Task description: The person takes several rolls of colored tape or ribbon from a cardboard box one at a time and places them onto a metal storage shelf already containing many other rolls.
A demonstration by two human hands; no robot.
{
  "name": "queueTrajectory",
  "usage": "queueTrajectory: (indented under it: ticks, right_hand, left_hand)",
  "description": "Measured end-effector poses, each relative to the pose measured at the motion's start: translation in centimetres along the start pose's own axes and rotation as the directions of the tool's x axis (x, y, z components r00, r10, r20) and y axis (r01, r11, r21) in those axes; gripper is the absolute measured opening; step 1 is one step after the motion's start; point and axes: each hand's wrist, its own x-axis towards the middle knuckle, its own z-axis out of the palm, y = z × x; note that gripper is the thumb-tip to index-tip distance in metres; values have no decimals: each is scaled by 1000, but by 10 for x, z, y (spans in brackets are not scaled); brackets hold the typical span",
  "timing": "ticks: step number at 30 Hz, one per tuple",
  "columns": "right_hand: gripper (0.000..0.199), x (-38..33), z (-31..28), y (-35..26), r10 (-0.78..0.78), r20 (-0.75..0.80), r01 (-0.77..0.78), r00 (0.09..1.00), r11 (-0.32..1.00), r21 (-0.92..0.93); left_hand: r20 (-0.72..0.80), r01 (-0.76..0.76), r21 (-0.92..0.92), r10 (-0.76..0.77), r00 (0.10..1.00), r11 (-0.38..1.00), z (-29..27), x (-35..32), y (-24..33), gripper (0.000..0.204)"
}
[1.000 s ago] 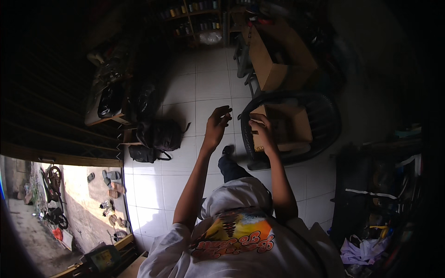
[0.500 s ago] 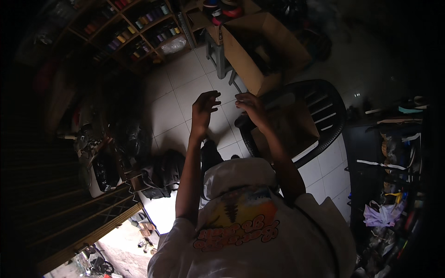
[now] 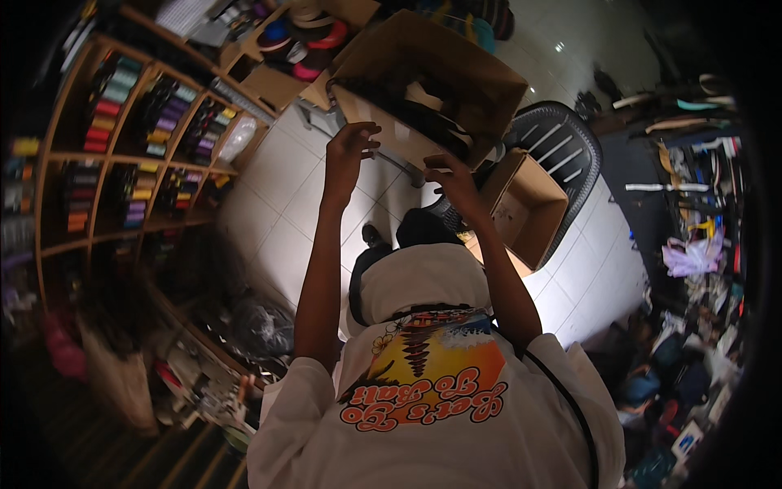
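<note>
My left hand (image 3: 350,159) is raised in front of me, its fingers bent and apart with nothing between them. Beyond it stands a large cardboard box (image 3: 481,77) with dark items inside; whether the fingertips touch its near side I cannot tell. My right hand (image 3: 454,186) is held up a little lower, also empty, with curled but parted fingers. A smaller cardboard box (image 3: 547,191), its top uncovered, is just right of that hand. It rests on a black plastic chair (image 3: 593,155) with a slatted surface.
A wooden rack (image 3: 46,163) of thread spools (image 3: 102,110) stands at the left. Coloured round items (image 3: 309,45) lie at the far side. Along the right are heaped goods and a purple plastic bag (image 3: 692,253). Pale tiles (image 3: 277,191) cover the floor, where my shoe (image 3: 372,235) shows.
The view has shifted and brightened: the spool rack now fills more of the left, and the bright doorway has left the picture. Both hands stay raised and empty, slightly higher or lower.
</note>
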Motion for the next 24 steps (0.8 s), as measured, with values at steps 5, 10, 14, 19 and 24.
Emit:
queueTrajectory:
  ticks: [5,10,14,19,24]
  right_hand:
    - [30,40,-17,14,105,-215,-86,971,991,99]
    - [30,101,-31,51,186,-408,-132,894,979,157]
    - [31,155,-58,73,151,-572,-185,806,983,-2]
    - [41,227,-98,165,48,-721,-402,691,855,-328]
    - [49,268,-112,217,304,-610,-376,732,926,10]
  left_hand:
    - [139,41,-33,-36,990,999,9,92,-16,29]
    - [246,180,26,-181,952,983,31,168,-49,26]
    - [320,278,113,-300,899,954,36,211,-81,32]
    - [324,355,195,-401,857,914,64,255,-120,25]
    - [477,171,452,-399,783,875,111,291,-193,26]
